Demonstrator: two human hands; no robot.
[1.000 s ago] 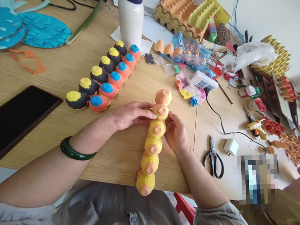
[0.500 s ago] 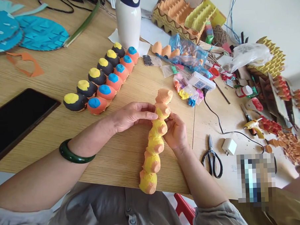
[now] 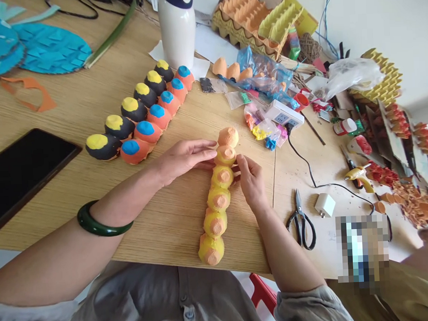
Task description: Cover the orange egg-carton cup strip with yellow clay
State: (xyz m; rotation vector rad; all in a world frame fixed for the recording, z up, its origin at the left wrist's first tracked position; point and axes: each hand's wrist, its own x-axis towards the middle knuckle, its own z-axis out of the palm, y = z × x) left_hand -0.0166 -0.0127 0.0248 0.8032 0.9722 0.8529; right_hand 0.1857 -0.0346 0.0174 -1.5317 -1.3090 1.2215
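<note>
A strip of egg-carton cups (image 3: 218,199), orange with yellow coating around the cups and bare orange tips, lies lengthwise before me, tips facing up. The cup at its far end is mostly orange. My left hand (image 3: 185,161) is at the strip's left side near the far end, fingers stretched out and fingertips at its edge. On the other side, my right hand (image 3: 252,182) has its fingers curled in at the edge, partly hidden below the strip. To the left stand a row of black cups with yellow tops (image 3: 130,107) and a row of orange cups with blue tops (image 3: 157,112).
A phone (image 3: 30,173) lies at left, a white bottle (image 3: 177,32) at the back. Scissors (image 3: 300,220), a charger (image 3: 324,205), a power strip (image 3: 285,115) and a glue gun (image 3: 358,173) are at right. Another person's sleeve (image 3: 407,289) shows at lower right.
The strip has turned from its tilted side view so its tips face up. My left thumb has moved off its top, and my right hand has shifted slightly outward.
</note>
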